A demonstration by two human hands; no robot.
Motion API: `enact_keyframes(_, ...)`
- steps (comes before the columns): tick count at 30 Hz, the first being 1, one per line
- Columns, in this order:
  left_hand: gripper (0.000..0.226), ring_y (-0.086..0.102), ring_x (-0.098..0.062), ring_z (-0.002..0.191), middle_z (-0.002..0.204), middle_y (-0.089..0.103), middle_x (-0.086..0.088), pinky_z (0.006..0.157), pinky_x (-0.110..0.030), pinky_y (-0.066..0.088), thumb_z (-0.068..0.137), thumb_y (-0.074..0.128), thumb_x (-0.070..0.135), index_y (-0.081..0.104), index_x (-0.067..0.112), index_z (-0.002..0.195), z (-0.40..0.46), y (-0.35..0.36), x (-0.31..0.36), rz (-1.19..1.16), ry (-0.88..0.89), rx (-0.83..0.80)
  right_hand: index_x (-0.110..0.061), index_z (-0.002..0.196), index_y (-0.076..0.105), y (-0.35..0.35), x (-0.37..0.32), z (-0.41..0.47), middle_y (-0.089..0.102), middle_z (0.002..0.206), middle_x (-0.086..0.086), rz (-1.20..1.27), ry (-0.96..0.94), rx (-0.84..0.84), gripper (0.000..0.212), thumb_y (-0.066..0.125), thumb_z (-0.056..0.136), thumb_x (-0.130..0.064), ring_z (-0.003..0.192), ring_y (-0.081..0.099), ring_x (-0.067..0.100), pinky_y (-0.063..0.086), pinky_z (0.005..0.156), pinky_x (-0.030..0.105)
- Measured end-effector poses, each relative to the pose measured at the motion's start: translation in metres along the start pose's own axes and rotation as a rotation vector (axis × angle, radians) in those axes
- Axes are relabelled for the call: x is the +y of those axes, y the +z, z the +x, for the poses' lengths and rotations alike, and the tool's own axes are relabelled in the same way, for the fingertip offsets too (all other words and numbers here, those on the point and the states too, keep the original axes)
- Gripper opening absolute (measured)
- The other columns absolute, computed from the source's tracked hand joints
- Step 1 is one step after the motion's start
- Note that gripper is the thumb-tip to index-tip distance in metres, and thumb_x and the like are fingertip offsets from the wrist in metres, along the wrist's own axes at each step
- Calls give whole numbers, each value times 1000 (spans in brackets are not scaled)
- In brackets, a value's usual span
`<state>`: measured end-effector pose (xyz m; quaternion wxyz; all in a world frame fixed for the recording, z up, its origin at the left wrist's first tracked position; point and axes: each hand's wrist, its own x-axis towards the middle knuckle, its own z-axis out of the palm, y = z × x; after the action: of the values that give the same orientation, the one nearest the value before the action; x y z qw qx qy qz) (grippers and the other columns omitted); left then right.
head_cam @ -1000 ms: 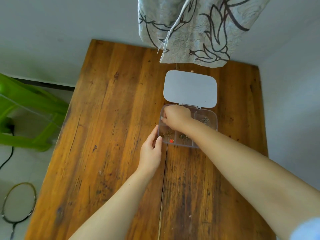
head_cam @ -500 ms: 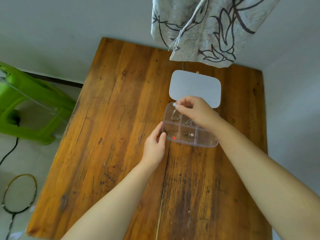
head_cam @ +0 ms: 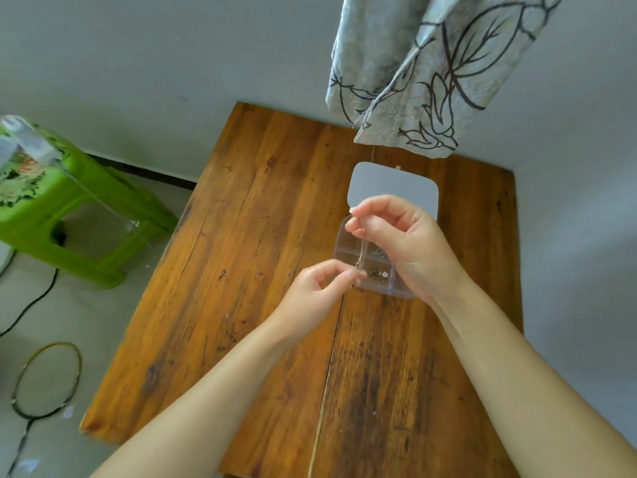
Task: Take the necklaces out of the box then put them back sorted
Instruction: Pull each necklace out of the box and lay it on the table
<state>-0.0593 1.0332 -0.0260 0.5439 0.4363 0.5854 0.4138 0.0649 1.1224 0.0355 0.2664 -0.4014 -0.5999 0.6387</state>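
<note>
Necklace (head_cam: 360,251): thin chain, hanging above the open box (head_cam: 396,288) on the table (head_cam: 262,236).
Right hand (head_cam: 396,236): grip pinching chain's top.
Left hand (head_cam: 317,291): grip pinching lower end.
Risk: chain likely snags or tangles on necklaces left inside.

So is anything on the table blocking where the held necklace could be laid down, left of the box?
Nothing visible. The necklace hangs between both hands over the open box; the table left of the box looks bare.
</note>
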Motion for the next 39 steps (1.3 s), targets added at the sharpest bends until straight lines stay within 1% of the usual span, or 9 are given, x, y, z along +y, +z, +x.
enact_keyframes(3, 29, 59, -10, 73, 72, 67, 0, 73, -13, 44, 96, 43, 21, 61, 9, 76, -26, -24, -6, -55, -81, -31, -13, 93, 66, 12, 8, -9, 73, 87, -9, -8, 21, 70, 11, 55, 92, -11, 98, 67, 10, 54, 90, 26)
enact_keyframes(6, 27, 55, -17, 65, 56, 51, -2, 77, -19, 52, 96, 42, 22, 52, 10, 74, -47, -55, -17, -188, -194, -37, -11, 101, 67, 31, 26, -20, 73, 93, -9, -36, 75, 132, 18, 52, 94, -5, 98, 66, 6, 53, 90, 21)
enact_keyframes(10, 26, 35, -11, 49, 53, 36, 1, 55, -16, 42, 96, 43, 21, 50, 11, 74, -59, -99, -22, -113, -296, -91, -16, 109, 68, 66, 65, -32, 70, 99, -8, -490, 99, 212, 24, 55, 92, -5, 90, 63, 3, 48, 86, 13)
enact_keyframes(14, 27, 32, -8, 49, 53, 37, 12, 52, -22, 33, 94, 48, 30, 55, 17, 71, -53, -134, -23, 80, -340, -276, -11, 93, 72, 105, 98, -38, 69, 89, 2, -834, 108, 118, 10, 64, 88, -14, 86, 60, 17, 50, 82, 34)
enact_keyframes(16, 28, 33, -8, 49, 54, 38, 10, 52, -23, 33, 93, 50, 33, 55, 19, 69, -47, -147, -20, 154, -363, -360, -12, 89, 72, 122, 107, -43, 61, 86, -2, -860, 147, 73, 11, 64, 88, -20, 86, 56, 16, 48, 81, 31)
enact_keyframes(20, 38, 29, -10, 48, 51, 33, 11, 50, -22, 31, 89, 51, 42, 44, 21, 59, -25, -177, -18, 317, -386, -442, -17, 81, 65, 143, 107, -54, 65, 97, -10, -491, 384, 123, 11, 59, 91, -18, 84, 62, 4, 47, 78, 19)
enact_keyframes(24, 42, 28, -11, 49, 54, 30, 6, 51, -24, 32, 89, 51, 44, 38, 23, 55, 0, -199, -26, 375, -394, -492, -19, 90, 70, 155, 102, -66, 67, 67, -4, -34, 499, 283, 20, 54, 94, -8, 57, 60, 6, 49, 56, 20)
enact_keyframes(32, 30, 47, -12, 56, 64, 47, -2, 66, -27, 50, 91, 53, 32, 52, 9, 72, 43, -217, -58, 290, -540, -596, -7, 101, 70, 177, 110, -72, 58, 75, 3, 777, 555, 568, 22, 50, 93, -5, 65, 51, 10, 46, 48, 16)
enact_keyframes(39, 16, 56, -14, 63, 71, 58, -3, 58, -21, 51, 92, 53, 18, 60, 9, 81, 63, -222, -71, 379, -541, -503, -9, 107, 64, 206, 115, -63, 69, 90, 6, 334, 725, 433, 20, 53, 93, -1, 72, 65, 9, 53, 58, 17)
